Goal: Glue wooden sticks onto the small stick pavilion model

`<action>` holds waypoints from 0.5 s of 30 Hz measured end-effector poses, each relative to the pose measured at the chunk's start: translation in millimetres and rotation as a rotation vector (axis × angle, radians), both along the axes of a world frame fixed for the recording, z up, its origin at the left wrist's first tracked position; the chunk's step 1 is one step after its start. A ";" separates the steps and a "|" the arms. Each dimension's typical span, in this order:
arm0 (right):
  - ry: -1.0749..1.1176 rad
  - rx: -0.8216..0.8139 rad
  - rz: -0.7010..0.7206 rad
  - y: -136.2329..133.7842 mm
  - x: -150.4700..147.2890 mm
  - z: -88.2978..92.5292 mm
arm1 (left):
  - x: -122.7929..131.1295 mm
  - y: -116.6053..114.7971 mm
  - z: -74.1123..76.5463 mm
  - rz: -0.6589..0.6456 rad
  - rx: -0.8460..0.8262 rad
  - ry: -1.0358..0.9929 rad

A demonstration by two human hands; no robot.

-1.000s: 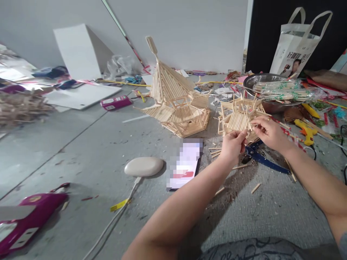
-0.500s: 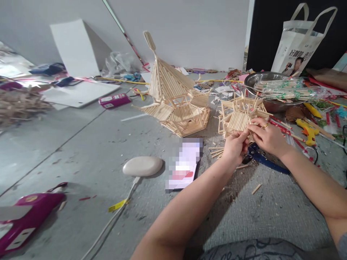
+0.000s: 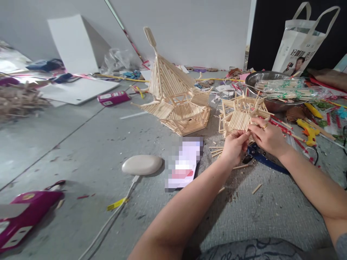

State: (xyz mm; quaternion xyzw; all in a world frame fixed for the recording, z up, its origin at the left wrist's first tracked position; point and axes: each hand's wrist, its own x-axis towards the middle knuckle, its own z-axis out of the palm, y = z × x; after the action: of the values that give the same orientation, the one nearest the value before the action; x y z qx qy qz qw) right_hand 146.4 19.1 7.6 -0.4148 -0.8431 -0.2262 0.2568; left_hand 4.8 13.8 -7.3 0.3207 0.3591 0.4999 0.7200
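Both my hands meet at the front right edge of a small wooden-stick model (image 3: 238, 121), which has a slatted roof panel facing me and stick ends poking up. My left hand (image 3: 235, 144) is closed in a pinch at that edge; whatever sits between its fingertips is hidden. Curled over the roof's right corner, my right hand (image 3: 267, 136), with a ring on one finger, grips the model. Under my hands lie blue-handled pliers (image 3: 267, 162), partly covered. Loose cut sticks (image 3: 216, 151) are scattered just left of them. To the left stands a taller stick pavilion (image 3: 173, 94) with a pointed roof.
A phone (image 3: 184, 162) and a pale oval device (image 3: 142, 165) with a cable lie nearer me. Right are a yellow glue gun (image 3: 307, 131) and a metal bowl (image 3: 273, 104) holding wrapped sticks. Purple packages (image 3: 114, 98), a white board (image 3: 81, 90) and a paper bag (image 3: 295, 47) stand around.
My fingers stay at the same edge of the small model, with only a slight shift. The whole view has moved a little; nothing is visibly taken up or let go.
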 end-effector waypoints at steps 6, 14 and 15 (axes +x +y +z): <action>0.000 -0.009 -0.007 -0.4 0.3 -0.4 | -1.0 0.5 -1.0 -0.002 0.025 0.031; 0.008 -0.077 -0.026 -2.1 0.1 -1.3 | -0.1 1.2 1.1 0.019 0.029 0.047; 0.009 -0.084 -0.028 -2.2 0.1 -1.5 | -0.1 1.2 1.3 0.019 0.024 0.045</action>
State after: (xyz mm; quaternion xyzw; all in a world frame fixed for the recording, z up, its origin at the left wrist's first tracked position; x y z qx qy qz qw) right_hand 146.5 17.0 6.1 -0.4380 -0.8448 -0.1923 0.2398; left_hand 4.7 15.0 -6.1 0.3371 0.3722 0.5036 0.7030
